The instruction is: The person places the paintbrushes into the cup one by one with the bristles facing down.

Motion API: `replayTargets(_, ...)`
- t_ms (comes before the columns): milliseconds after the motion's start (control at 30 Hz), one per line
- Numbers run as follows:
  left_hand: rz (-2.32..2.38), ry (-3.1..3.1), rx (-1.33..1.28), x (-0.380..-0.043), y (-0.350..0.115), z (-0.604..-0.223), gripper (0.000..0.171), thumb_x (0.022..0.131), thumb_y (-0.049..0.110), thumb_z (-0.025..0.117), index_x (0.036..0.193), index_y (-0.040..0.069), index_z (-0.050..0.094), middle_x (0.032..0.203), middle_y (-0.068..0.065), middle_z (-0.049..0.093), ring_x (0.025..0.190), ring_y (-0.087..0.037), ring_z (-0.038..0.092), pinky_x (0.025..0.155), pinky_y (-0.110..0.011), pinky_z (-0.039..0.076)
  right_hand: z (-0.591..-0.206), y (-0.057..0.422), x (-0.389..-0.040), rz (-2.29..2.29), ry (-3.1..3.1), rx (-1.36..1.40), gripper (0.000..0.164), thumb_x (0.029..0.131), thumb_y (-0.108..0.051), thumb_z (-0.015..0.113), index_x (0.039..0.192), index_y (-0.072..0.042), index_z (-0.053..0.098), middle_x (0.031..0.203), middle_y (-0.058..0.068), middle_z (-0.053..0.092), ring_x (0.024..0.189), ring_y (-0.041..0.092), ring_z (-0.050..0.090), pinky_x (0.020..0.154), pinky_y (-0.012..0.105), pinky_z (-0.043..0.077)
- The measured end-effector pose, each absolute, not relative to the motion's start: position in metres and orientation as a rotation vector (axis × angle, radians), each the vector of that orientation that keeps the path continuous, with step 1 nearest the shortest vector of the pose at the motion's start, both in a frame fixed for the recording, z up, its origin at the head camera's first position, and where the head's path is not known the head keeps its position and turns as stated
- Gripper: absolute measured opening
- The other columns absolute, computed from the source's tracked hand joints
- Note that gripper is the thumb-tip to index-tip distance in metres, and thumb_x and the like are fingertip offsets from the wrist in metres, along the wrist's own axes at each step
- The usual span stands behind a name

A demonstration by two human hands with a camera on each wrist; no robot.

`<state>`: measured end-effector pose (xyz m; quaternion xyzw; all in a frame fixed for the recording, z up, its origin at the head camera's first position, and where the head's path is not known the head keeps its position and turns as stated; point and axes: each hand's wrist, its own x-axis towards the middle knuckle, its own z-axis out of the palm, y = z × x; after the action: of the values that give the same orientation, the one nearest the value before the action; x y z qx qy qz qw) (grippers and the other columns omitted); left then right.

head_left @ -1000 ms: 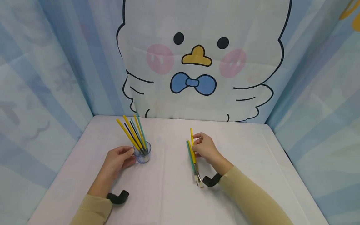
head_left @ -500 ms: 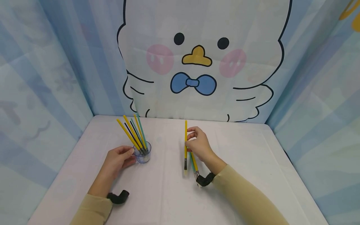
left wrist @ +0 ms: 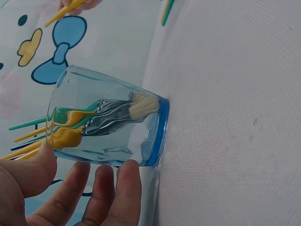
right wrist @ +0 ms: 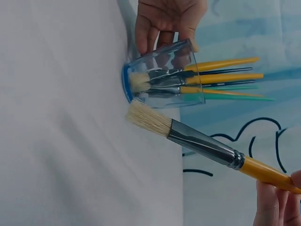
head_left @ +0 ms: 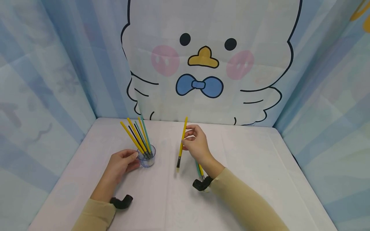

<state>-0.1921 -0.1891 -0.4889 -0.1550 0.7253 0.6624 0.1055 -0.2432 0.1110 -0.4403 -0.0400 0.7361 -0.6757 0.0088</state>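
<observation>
My right hand [head_left: 197, 142] pinches a yellow-handled paintbrush [right wrist: 204, 145] by its handle, bristles down, above the table. In the head view this brush stands between the cup and the loose brushes. A clear cup [left wrist: 108, 146] with a blue base stands upright at the left, holding several yellow, teal and dark brushes [head_left: 138, 136], bristles at the bottom. My left hand [head_left: 122, 163] holds the cup's left side, thumb at the rim and fingertips along the wall. Partly hidden under my right wrist, yellow and teal paintbrushes [head_left: 200, 170] lie on the table.
A white cloth covers the table [head_left: 162, 199]. Behind it hangs a curtain [head_left: 202, 106] printed with a cartoon bird, and blue patterned curtains close off both sides. Black wrist mounts [head_left: 122, 202] stick out from both beige sleeves.
My right hand has lifted the yellow brush off the loose ones and carried it left, toward the cup, its bristle end now tilting left. The left hand and cup have stayed put.
</observation>
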Motion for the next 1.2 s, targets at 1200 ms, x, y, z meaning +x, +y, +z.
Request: replayTargets(1200, 1.969, 2.09, -0.473, -0.194, -0.19, -0.49, 0.047, 0.107, 0.027, 0.069, 0.143, -0.003, 0.06, 0.123, -0.01, 0.065, 0.102, -0.015, 0.069, 0.089, -0.032, 0.069, -0.431, 0.042, -0.252, -2.455, 2.133, -0.311, 0.05, 0.095, 0.012, 0.068, 0.138, -0.009, 0.053, 0.112, 0.009, 0.061, 0.098, 0.021, 0.067, 0.087, 0.05, 0.069)
